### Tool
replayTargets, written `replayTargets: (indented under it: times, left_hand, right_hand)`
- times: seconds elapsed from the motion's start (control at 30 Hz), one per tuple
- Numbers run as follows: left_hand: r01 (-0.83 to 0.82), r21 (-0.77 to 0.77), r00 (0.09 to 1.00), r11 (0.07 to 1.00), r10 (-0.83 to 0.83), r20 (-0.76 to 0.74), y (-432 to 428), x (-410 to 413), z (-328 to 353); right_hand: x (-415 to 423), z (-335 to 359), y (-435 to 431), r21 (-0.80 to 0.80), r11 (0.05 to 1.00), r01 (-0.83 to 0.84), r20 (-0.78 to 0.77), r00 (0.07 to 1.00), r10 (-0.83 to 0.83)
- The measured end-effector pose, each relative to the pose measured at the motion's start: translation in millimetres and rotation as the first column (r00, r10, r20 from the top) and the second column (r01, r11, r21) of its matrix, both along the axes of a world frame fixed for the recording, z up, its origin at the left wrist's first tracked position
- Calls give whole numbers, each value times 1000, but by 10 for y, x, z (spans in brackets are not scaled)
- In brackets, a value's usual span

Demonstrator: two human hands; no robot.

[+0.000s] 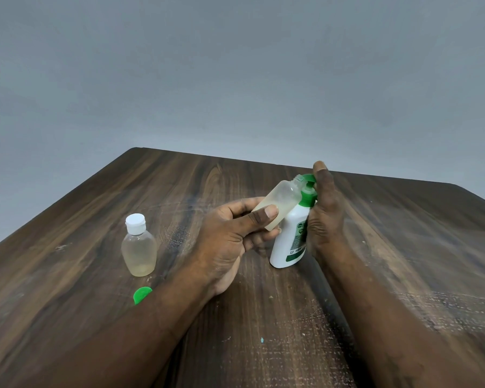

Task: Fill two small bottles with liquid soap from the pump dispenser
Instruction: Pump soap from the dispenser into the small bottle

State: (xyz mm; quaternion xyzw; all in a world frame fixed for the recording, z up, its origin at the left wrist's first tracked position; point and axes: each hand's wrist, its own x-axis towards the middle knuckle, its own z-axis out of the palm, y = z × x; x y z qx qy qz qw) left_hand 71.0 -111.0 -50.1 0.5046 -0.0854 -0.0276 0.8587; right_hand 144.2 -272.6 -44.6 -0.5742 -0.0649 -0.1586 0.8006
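Note:
A white pump dispenser point(289, 242) with a green pump head point(308, 191) stands on the wooden table point(95, 219). My left hand point(230, 236) grips a small clear open bottle point(280, 200), tilted with its mouth up against the pump spout; some pale liquid sits in its lower part. My right hand point(322, 214) lies against the right side of the dispenser, with a straight finger on top of the pump head. A second small bottle point(138, 247) with a white cap stands upright at the left, holding a little pale liquid.
A loose green cap point(142, 294) lies on the table just left of my left forearm. The far table edge runs behind the dispenser, and a plain grey wall rises behind it.

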Motion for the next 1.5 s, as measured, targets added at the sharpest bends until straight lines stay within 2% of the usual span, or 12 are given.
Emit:
replayTargets:
  times: [0.9,1.17,1.27,1.37,1.5]
  left_hand:
    - [-3,2,1000,1000,3,-8,5,4,-18]
    - [12,-15,1000,1000,-12,0,-18,8,-18]
    - [2,-24,1000,1000,-2,-6,-24,0,-20]
    - [-5,-30,1000,1000,5,-4,-15,2,-12]
    - [7,-31,1000,999,-7,1,-15,1,-14]
  right_hand:
    - [-65,53,31,-37,997,71,38,997,-70]
    - [-21,4,-36,-24,998,-62,-22,998,62]
    - [-47,35,-60,-72,997,-13,20,1000,15]
    - [-75,119,-95,-160,979,127,183,978,-97]
    - [-134,256,-171,-209,964,164,254,961,-108]
